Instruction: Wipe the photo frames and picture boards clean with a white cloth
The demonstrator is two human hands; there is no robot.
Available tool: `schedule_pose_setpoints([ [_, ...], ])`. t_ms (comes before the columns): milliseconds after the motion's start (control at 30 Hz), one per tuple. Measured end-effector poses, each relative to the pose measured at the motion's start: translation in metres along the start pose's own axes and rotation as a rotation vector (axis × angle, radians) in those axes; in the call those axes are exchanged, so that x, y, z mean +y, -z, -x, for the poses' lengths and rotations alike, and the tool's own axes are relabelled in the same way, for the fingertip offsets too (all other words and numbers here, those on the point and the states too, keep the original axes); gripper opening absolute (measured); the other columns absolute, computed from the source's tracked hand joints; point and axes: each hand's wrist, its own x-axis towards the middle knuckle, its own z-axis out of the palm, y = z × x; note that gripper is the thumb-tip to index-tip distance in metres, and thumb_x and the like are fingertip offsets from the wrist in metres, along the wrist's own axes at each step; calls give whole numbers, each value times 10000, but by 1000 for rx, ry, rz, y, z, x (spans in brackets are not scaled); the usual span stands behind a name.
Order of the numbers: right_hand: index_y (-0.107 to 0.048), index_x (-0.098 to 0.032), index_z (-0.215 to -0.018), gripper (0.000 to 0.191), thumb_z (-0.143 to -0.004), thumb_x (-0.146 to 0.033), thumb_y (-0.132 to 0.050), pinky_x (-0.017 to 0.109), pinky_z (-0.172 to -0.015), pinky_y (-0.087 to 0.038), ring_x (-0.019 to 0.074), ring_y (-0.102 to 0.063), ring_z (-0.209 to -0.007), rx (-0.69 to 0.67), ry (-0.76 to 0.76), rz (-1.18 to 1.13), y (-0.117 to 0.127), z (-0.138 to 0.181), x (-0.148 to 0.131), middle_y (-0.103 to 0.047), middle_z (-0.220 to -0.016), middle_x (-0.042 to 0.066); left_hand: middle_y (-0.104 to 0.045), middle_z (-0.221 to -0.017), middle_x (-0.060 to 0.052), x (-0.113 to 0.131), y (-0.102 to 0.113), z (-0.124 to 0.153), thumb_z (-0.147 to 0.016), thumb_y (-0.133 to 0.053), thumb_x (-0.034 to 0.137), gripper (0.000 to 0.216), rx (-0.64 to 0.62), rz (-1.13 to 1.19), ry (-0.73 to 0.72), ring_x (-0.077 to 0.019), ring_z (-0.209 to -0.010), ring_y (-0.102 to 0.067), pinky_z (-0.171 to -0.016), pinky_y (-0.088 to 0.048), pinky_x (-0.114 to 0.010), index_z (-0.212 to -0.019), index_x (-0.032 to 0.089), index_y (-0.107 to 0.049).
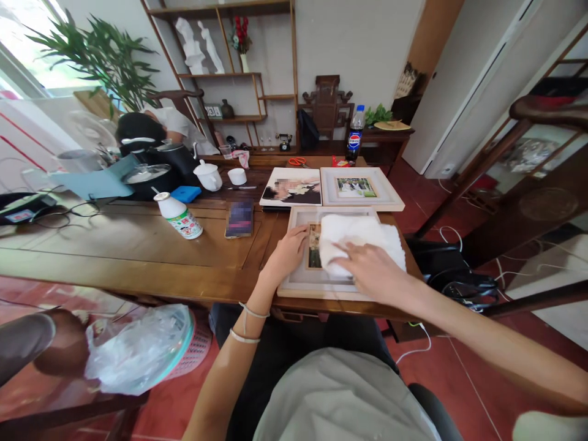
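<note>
A light wooden picture frame (pixel 301 283) lies flat near the front edge of the shiny brown table (pixel 206 257). The right hand (pixel 367 269) presses a white cloth (pixel 372 233) on it, pointer finger out; I cannot tell if it grips. The left hand (pixel 287 251), partly open, rests on the frame's left side. A phone (pixel 239 218) lies leftward. Beyond, a wooden shelf (pixel 229 75) stands by a pale wall (pixel 353 37). The floor (pixel 441 373) is red.

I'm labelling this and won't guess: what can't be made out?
Head view:
Picture in the nearest frame: mostly covered by the white cloth.
Palm of the right hand: turned down towards the cloth.
Screen of the phone: pixelated.
Hands of the co-worker: hidden behind black cookware.
Pale object: cut off at lower right corner.
</note>
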Motion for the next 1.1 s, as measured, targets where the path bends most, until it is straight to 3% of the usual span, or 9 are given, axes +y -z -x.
schedule_pose_setpoints([
  [133,-616,-222,-1231,529,-734,-77,-508,488,-859,-479,347,-575,-1129,5,93,-85,5,24,-45,-482,-1426,173,-546,-1381,-114,-1,-1,-1,-935,-380,131,359,3,-2,-15,-226,-1301,-494,-1091,-418,-418,-1207,156,-613],
  [233,-638,-233,-1216,464,-761,-173,-576,534,-939,-428,368,-531,-1177,51,86,-118,-3,22,-50,-477,-1428,173,-553,-1372,-118,-1,-1,-1,-945,-377,148,350,2,-6,-19,-227,-1296,-498,-1086,-422,-417,-1201,153,-616],
  [400,-627,-234,-1236,485,-762,-143,-580,524,-1078,-314,340,-366,-1353,97,-40,-163,-18,-7,-7,-468,-1453,105,-559,-1365,-124,-1,0,0,-955,-364,164,348,-9,1,-37,-230,-1302,-491,-1081,-423,-422,-1184,156,-626],
  [600,-558,-198,-1297,460,-838,-191,-553,615,-1085,-219,358,-272,-1401,141,-78,-39,-27,-47,61,-444,-1465,136,-565,-1360,-126,1,0,0,-955,-380,180,336,16,3,-27,-226,-1304,-490,-1089,-415,-413,-1180,157,-629],
  [733,-554,-155,-1294,490,-811,-88,-505,609,-1065,-242,363,-273,-1393,141,-67,-16,-30,-64,73,-585,-1297,164,-563,-1362,-129,2,0,0,-953,-379,171,337,17,-3,-31,-224,-1307,-486,-1100,-402,-413,-1180,145,-627],
  [867,-599,-157,-1233,453,-820,-47,-446,508,-973,-397,317,-495,-1225,60,56,-78,-19,-53,51,-627,-1179,160,-558,-1368,-133,0,-1,0,-947,-385,162,339,15,13,-27,-230,-1296,-495,-1087,-416,-428,-1192,143,-618],
  [1000,-639,-200,-1185,457,-791,-34,-477,380,-846,-492,246,-647,-960,-57,180,-212,8,-15,8,-641,-1157,122,-553,-1374,-121,0,-1,0,-937,-381,141,356,14,27,-9,-231,-1303,-490,-1088,-412,-448,-1207,164,-612],
  [1100,-665,-225,-1134,393,-782,-94,-548,409,-915,-485,281,-615,-1091,-72,242,-293,20,10,-25,-639,-1221,112,-555,-1372,-126,0,0,0,-910,-397,98,370,8,38,-18,-223,-1300,-494,-1101,-399,-437,-1206,156,-611],
])
